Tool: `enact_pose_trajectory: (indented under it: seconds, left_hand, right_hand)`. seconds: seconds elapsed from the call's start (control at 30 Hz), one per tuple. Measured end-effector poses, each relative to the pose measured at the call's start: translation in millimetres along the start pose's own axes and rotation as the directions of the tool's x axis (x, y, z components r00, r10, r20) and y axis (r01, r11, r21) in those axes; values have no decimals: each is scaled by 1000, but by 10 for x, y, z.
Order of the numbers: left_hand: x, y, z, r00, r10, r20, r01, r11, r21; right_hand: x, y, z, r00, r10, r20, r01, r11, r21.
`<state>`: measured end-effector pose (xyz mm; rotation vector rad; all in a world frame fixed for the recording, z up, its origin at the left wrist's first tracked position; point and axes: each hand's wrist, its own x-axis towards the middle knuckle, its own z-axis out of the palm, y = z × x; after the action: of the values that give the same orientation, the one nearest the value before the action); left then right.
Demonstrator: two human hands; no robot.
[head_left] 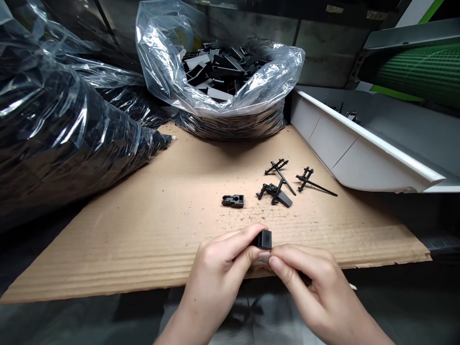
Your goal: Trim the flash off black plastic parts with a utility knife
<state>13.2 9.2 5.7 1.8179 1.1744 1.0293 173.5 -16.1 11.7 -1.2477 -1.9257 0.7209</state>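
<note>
The bare left hand pinches a small black rectangular plastic piece; the fingertips of the bare right hand meet just beside it, whether gripping anything being unclear. Beyond, on a brown corrugated cardboard sheet, lie a short black slotted plastic part and several branched black plastic pieces. Behind them stands an open clear plastic bag filled with black parts.

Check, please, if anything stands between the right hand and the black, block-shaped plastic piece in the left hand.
Nothing visible does. The left hand holds the black, block-shaped plastic piece; the right hand is close at its lower right corner, contact unclear. The loose black plastic parts lie farther forward on the brown cardboard.
</note>
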Motion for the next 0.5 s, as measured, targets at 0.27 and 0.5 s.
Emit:
enact_pose_trajectory:
  seconds: [0.27,0.5]
  left_hand:
    - [12,17,-20,996,47,69,-39,993,-113]
    - [-42,55,-80,978,-141,155,185,925,-332]
  right_hand:
    - [141,-41,-29,964,238,-117,-237,971,19]
    - [-9,53,-48,988,-44,-149,29,994,-103]
